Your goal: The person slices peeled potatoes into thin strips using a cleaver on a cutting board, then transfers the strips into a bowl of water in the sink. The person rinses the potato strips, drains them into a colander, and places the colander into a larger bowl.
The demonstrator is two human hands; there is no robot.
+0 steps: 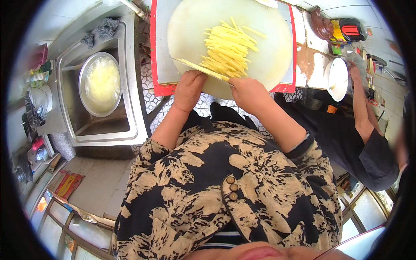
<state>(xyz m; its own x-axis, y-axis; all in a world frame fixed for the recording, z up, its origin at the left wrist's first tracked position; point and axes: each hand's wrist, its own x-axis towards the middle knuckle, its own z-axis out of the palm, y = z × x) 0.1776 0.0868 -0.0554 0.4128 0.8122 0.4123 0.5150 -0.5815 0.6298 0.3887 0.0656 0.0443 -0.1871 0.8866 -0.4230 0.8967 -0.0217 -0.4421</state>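
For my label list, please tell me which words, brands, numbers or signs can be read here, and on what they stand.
No text is clear enough to quote.
Red and yellow packet, lower left: markings too small and blurred.
Yellow, black and red package, upper right: markings too blurred.
Round cutting board: no lettering visible.

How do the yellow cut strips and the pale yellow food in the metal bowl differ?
The yellow cut strips lie piled on the round white board; the pale yellow food sits in the round metal bowl. The strips show straight edges; the food's shapes blur together. Both look yellow.
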